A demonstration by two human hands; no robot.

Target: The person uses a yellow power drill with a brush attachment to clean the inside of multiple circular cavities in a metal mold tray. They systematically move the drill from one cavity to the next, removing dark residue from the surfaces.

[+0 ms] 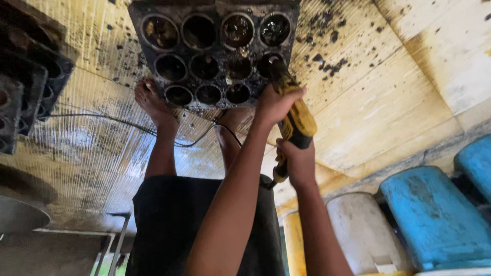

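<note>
1. Hands first: the left hand point(276, 105) is wrapped over the front body of a yellow and black corded power tool point(295, 118), fingers curled down around it.
2. The right hand point(298, 162) grips the rear handle of the same tool, just behind the left; both hands are clamped shut on it, one ahead of the other, nearly touching.
3. The tool's dark nose is pushed into a blackened metal baking tray with round cups point(215, 51), at the cup on the right end of the middle row.
4. That tray lies flat on the pale, stained wooden plank floor point(388, 97), straight ahead of the person, with its cups crusted in dark residue.
5. A bare foot point(151, 99) is planted at the tray's near left corner, touching its edge; the other leg sits beside the tray's near edge, mostly hidden by the arm.
6. A thin black cable point(128, 124) runs across the floor behind the foot towards the legs.
7. Black crumbs and flecks point(330, 48) are scattered over the boards to the right of the tray.
8. Dark shorts point(174, 220) cover the person's lap, below the arms.
9. Out at the left edge, a stack of more dark cupped trays point(28, 87) leans, well apart from the hands.
10. At the right, blue plastic containers point(434, 214) lie side by side, with a whitish drum point(360, 230) and a yellow one point(294, 243) next to them.
</note>
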